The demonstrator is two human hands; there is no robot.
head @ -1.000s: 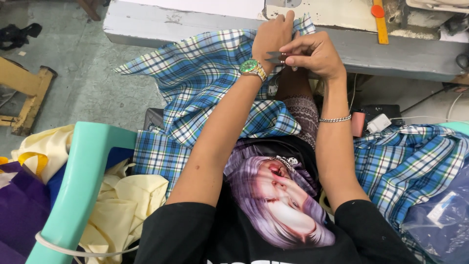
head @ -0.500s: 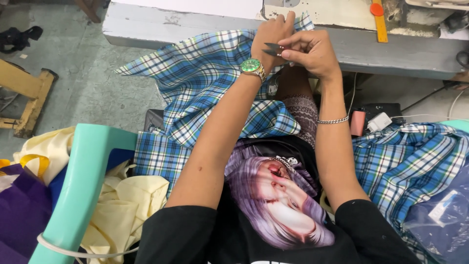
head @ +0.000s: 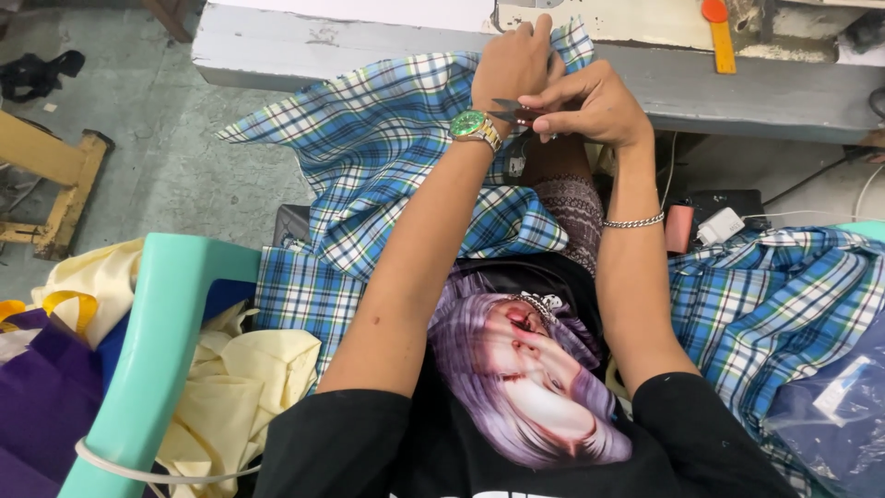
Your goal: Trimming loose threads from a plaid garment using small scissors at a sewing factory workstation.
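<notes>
The right hand [head: 590,106] has moved a little to the left since a moment ago. It now sits right beside the left hand [head: 516,65], and the two touch. The small dark metal thread snips [head: 513,113] in the right hand point their tip at the left wrist, close to the round green wristwatch [head: 473,124]. Before, the snips were higher up and more in front of the left fingers. So the cutting spot seems to have moved to a new bit of the cloth edge.

The right hand's fingers are closed tight around the snips. I cannot tell if the blades are apart or together. The left hand is closed on a fold of the blue, white and green checked cotton cloth [head: 369,148], pinching it up against the edge of the grey wooden worktable [head: 277,46].

The checked cloth is soft and floppy. It hangs from the table edge, runs down over the person's lap, and spreads out on both sides. It has many folds and wrinkles. More of the same cloth lies at the right, partly under a clear plastic bag [head: 830,406].

A thin silver chain bracelet [head: 632,222] is on the right wrist. A mint green plastic chair [head: 157,341] stands at the left, with pale yellow cloth [head: 249,378] draped beside it.
</notes>
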